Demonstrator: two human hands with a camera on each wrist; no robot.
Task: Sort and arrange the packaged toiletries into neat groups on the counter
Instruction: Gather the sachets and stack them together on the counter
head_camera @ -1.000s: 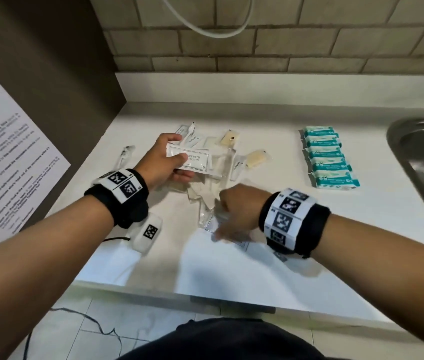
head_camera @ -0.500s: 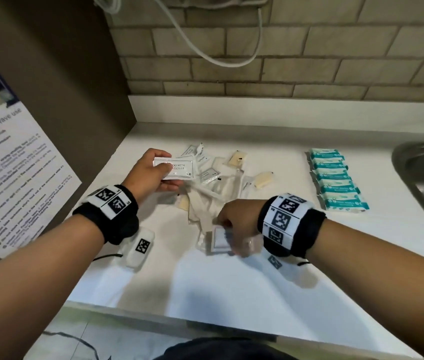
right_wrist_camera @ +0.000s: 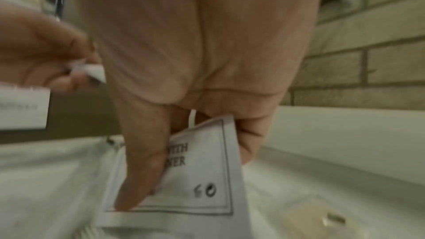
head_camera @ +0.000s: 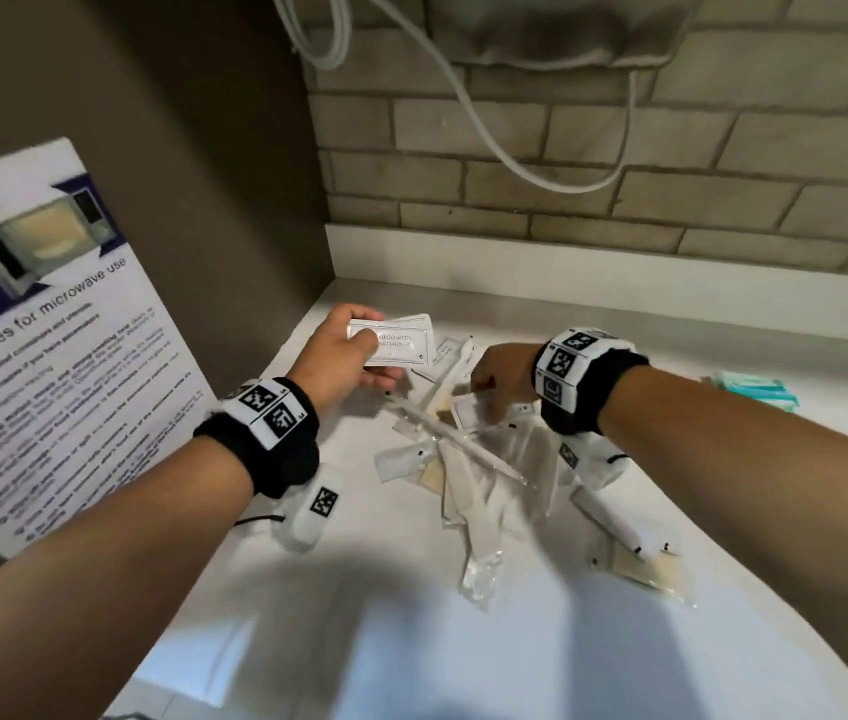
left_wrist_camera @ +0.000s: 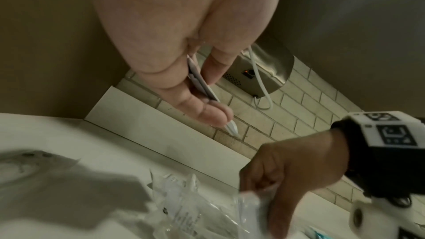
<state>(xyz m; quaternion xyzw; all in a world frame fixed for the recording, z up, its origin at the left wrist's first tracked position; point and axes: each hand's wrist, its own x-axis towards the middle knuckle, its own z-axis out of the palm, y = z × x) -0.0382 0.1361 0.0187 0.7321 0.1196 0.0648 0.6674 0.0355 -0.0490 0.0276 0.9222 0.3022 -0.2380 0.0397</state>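
My left hand (head_camera: 346, 350) holds a thin stack of white shampoo sachets (head_camera: 401, 341) above the counter's back left; in the left wrist view the sachets (left_wrist_camera: 202, 83) show edge-on between thumb and fingers. My right hand (head_camera: 500, 381) pinches another white sachet (head_camera: 468, 412) over the loose pile of clear-wrapped toiletries (head_camera: 479, 480); in the right wrist view that sachet (right_wrist_camera: 202, 170) sits between thumb and fingers. Teal soap packs (head_camera: 754, 389) lie at the far right, partly hidden behind my right forearm.
The white counter (head_camera: 359, 615) ends at a brown side wall on the left with a microwave guideline poster (head_camera: 48, 345). A brick wall (head_camera: 619, 189) with a metal fixture (head_camera: 557, 28) and white hose rises behind. More clear packets (head_camera: 640, 553) lie at the right.
My right hand has lifted a sachet from the pile's near side and carried it back and left toward my left hand. The left hand still holds its stack. The head view tilted up.
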